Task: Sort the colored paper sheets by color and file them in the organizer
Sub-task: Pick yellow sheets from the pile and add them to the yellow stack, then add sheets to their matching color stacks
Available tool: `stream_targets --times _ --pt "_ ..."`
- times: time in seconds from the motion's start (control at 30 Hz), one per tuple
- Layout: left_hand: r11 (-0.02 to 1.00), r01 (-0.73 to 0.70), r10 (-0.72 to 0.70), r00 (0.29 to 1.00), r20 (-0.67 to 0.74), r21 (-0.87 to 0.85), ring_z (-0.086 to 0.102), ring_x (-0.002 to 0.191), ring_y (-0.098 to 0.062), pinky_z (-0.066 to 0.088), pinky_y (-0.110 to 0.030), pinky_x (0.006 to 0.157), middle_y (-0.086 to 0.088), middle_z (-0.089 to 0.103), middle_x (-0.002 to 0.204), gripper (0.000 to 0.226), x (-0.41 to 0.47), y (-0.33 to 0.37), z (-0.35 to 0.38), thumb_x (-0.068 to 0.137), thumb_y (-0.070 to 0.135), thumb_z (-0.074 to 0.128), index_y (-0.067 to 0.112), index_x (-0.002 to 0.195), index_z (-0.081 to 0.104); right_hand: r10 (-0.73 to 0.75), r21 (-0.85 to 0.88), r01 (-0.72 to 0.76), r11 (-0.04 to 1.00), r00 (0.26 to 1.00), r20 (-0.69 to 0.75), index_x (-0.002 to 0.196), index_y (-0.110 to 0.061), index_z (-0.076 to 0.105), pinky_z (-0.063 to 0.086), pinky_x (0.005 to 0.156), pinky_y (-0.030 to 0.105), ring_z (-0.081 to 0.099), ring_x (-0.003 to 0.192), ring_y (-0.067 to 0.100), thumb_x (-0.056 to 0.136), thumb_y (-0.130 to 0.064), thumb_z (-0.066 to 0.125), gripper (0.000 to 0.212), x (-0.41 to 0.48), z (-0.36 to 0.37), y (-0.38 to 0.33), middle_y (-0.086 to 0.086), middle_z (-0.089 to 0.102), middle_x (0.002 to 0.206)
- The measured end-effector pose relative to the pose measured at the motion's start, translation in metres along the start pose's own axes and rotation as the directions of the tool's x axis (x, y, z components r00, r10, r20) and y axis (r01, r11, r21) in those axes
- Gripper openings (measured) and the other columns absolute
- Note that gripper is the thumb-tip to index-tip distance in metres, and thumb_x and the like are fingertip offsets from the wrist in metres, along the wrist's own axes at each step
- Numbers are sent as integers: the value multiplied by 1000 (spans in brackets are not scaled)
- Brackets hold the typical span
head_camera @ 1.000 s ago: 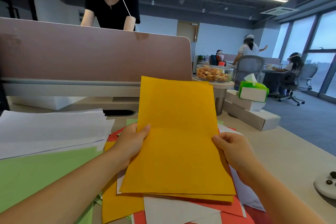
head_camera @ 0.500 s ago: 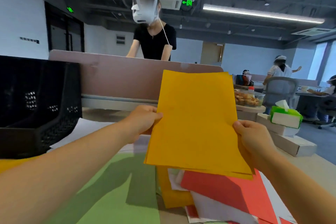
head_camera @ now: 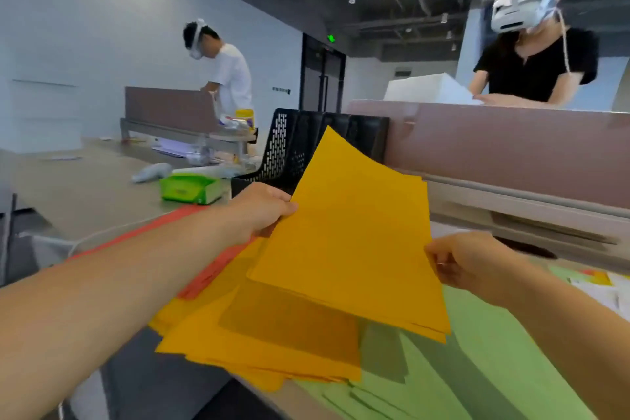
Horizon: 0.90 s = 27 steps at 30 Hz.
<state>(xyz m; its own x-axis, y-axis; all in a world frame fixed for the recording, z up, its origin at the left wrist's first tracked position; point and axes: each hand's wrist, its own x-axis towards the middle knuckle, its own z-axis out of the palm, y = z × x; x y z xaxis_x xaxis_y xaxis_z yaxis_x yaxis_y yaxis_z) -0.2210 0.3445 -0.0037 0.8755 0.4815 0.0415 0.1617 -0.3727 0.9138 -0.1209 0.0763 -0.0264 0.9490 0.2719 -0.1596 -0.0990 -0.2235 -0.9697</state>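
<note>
Yellow stack [head_camera: 354,242] held up by 2 hands: L hand [head_camera: 262,211] pinches its left edge, thumb on top; R hand [head_camera: 467,266] pinches its right edge. Stack hangs over yellow pile [head_camera: 259,341] on desk. Green sheets [head_camera: 477,368] near right, red sheets [head_camera: 204,276] left of pile. Black mesh organizer [head_camera: 306,140] far, behind stack.

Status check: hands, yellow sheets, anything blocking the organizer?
Left hand and right hand both grip the yellow sheets. Held over yellow pile. Black organizer just behind; path looks open.
</note>
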Motion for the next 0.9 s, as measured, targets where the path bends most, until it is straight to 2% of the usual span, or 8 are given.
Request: stream_targets --times 0.13,0.23,0.4,0.5,0.6,0.67,0.8,0.9 --pt "985 148 -146 989 -22 91 53 62 -15 44 -21 50 -8 61 79 9 -7 -51 -48 93 9 59 8 99 64 144 -132 -120 984 970 195 75 -2 52 52 44 24 54 53 20 88 6 55 16 11 67 14 13 52 63" --pt "957 179 -184 983 -1 229 45 54 -15 37 -19 45 -11 54 76 10 -11 -83 -64 89 8 63 7 99 65 275 -174 -234 956 922 272 72 -5 45 50 39 22 49 51 19 88 11 53 24 14 99 26 10 44 60" --pt "911 99 -76 994 -73 400 53 66 -14 43 -23 55 -6 61 87 20 4 -100 -62 81 13 74 14 100 69 295 -89 -282 955 914 278 78 -3 46 51 39 22 49 52 20 90 10 51 18 15 108 33 11 46 61" --pt "755 46 13 996 -86 654 50 76 -17 46 -30 71 -2 54 83 12 17 -93 -52 80 18 71 20 82 59 270 -97 -253 963 918 290 82 2 53 51 40 22 54 47 20 91 5 53 9 13 94 33 14 55 57" --pt "663 -32 111 992 -56 748 56 82 -22 48 -35 77 -1 50 86 10 28 -76 -28 82 18 66 20 80 56 234 -100 -216 971 947 221 79 3 57 50 40 22 55 46 20 90 1 55 12 13 68 36 13 57 54" --pt "683 -122 173 985 3 720 61 89 -27 50 -35 81 -3 51 87 6 31 -55 -1 84 16 63 18 79 59 194 -71 -185 980 971 143 76 1 58 52 42 22 54 47 19 89 1 56 14 13 44 41 10 56 51" --pt "737 -262 231 964 131 623 54 80 -22 49 -32 79 -5 53 83 12 29 -19 67 83 11 59 21 79 63 86 -16 -87 996 995 -44 77 2 58 51 42 21 51 47 20 86 2 59 9 7 -5 51 11 54 54" --pt "774 -343 269 939 214 532 61 102 -18 42 -22 84 -1 70 104 20 28 2 137 87 14 59 18 98 75 -9 21 14 1000 972 -235 78 3 61 50 41 21 49 46 20 86 1 60 8 2 -60 64 12 55 57"
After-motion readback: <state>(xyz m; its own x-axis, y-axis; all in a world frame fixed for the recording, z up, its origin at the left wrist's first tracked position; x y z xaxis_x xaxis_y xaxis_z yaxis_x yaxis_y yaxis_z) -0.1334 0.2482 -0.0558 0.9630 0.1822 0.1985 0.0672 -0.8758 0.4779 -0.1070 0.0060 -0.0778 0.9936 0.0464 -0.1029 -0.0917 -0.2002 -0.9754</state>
